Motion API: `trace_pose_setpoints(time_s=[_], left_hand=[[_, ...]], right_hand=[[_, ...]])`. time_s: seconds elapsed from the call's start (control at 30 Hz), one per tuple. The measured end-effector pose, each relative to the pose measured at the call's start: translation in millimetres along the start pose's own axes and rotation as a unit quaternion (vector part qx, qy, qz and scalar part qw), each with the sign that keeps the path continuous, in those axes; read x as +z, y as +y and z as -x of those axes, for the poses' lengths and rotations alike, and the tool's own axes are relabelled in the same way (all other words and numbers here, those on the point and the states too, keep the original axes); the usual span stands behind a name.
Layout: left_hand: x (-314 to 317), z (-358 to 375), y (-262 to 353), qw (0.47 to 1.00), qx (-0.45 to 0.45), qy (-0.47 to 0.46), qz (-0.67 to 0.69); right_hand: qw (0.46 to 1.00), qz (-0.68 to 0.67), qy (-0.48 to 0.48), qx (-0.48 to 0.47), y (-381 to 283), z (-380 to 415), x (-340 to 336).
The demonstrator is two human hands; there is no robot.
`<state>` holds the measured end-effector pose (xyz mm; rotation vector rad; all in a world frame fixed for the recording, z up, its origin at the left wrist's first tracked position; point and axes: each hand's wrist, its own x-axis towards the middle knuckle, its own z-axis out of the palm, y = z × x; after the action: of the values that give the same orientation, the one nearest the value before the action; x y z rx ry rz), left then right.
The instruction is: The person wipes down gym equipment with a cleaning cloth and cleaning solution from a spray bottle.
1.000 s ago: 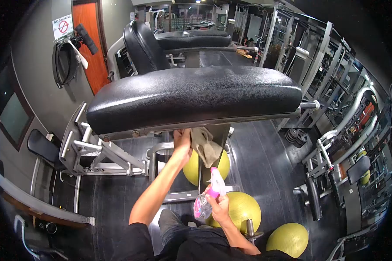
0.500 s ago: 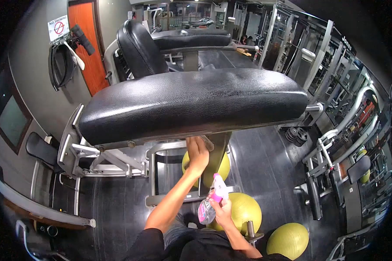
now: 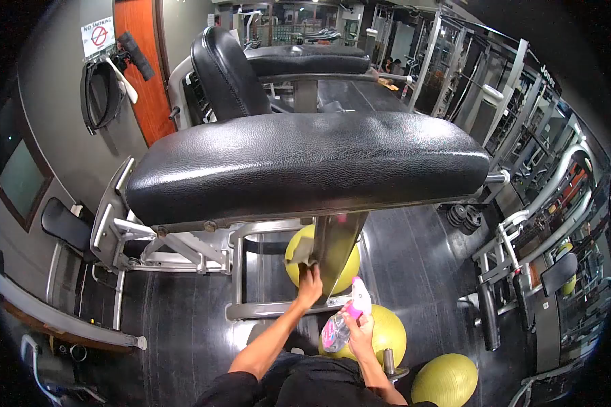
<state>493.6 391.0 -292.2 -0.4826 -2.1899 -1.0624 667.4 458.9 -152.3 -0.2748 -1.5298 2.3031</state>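
My left hand is closed on a greyish cloth, part of which sticks up above the fingers. Hand and cloth are right beside the metal post that supports a long black padded bench. Lower and to the right, my right hand grips a clear spray bottle by its neck, just under the pink and white trigger head. The bottle is tilted, and a pink label shows on its side.
Yellow exercise balls stand behind the post and near my right arm, and another ball rests at the lower right. Weight plates lie on the black floor. Gym machines line both sides, and a backrest rises beyond the bench.
My left hand has come down from the bench's underside along the post, and the cloth now shows. My right hand and the spray bottle have shifted slightly to the right.
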Motion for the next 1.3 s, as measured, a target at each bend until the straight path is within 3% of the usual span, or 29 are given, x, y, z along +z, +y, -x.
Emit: trace_pose_setpoints(time_s=[0.03,0.1,0.23,0.3,0.33,0.37,0.53,0.63,0.67,0.7,0.77,0.9,0.97,1.0,1.03,1.07,1.1,1.13,1.23,1.3], left_hand=[[-20.2,-1.9,14.0,0.912,-0.32,-0.175,0.187],[-3.5,30.1,-11.1,0.865,-0.401,-0.241,0.179],[-0.1,32.1,-19.3,0.826,-0.44,-0.22,0.276],[8.3,21.5,-27.9,0.752,-0.54,-0.246,0.287],[-54.9,-42.5,49.9,0.78,-0.506,-0.215,0.298],[-49.9,-52.0,53.7,0.78,-0.508,-0.213,0.298],[-31.3,-72.9,54.7,0.945,-0.242,-0.017,0.221],[-88.5,-110.9,96.2,0.917,-0.213,-0.095,0.324],[-83.8,-104.2,97.5,0.953,-0.147,-0.067,0.256],[-76.4,-98.7,88.8,0.954,-0.146,-0.066,0.255],[-61.5,-86.6,69.7,0.983,0.07,0.076,0.152],[-47.0,-34.7,54.8,0.989,-0.012,0.007,0.15],[-45.5,-9.6,54.4,0.969,-0.121,-0.037,0.212],[-40.0,-6.7,54.6,0.973,-0.105,0.036,0.203],[-38.5,-3.5,51.0,0.973,-0.103,0.037,0.201],[-36.9,-0.7,47.3,0.902,-0.322,-0.021,0.286],[-37.9,-2.2,47.2,0.774,-0.519,-0.078,0.354],[-37.7,-6.4,45.6,0.775,-0.517,-0.077,0.355],[-34.0,-26.6,33.8,0.703,-0.605,-0.083,0.365],[-34.0,-33.0,36.8,0.728,-0.557,-0.049,0.397]], right_hand=[[1.0,-0.011,0.012,-0.002,-0.1,0.8,-0.6],[1.0,-0.003,0.016,0.001,2.0,3.3,-6.9],[0.999,0.021,0.027,0.002,1.4,5.2,-16.1],[0.999,0.013,0.035,-0.003,-1.2,6.2,-14.2],[0.999,0.004,0.041,-0.007,-3.1,5.9,-13.3],[0.999,0.005,0.04,-0.005,-5.1,5.8,-13.2],[0.999,0.02,0.023,-0.007,-9.0,7.3,-10.9],[1.0,0.027,0.013,0.002,-7.1,8.7,-12.1],[1.0,0.026,0.011,0.003,-6.7,9.0,-11.9],[1.0,0.028,0.01,-0.001,-6.2,8.8,-11.4],[0.999,0.03,0.01,-0.005,-5.5,8.5,-12.1],[1.0,0.026,0.008,0.002,1.9,5.0,-17.5],[1.0,0.025,0.004,-0.004,1.7,4.8,-19.4],[0.999,0.037,0.0,-0.012,0.1,5.8,-18.6],[0.999,0.048,-0.004,-0.02,-2.0,7.6,-17.4],[0.999,0.046,-0.006,-0.021,-4.9,10.2,-14.0],[0.997,0.067,-0.004,-0.031,-9.1,13.1,-9.4],[0.995,0.088,-0.003,-0.042,-11.7,14.7,-7.6],[0.989,0.12,-0.022,-0.088,-11.8,13.5,-12.0],[0.99,0.113,-0.025,-0.083,-15.0,15.7,-11.6]])
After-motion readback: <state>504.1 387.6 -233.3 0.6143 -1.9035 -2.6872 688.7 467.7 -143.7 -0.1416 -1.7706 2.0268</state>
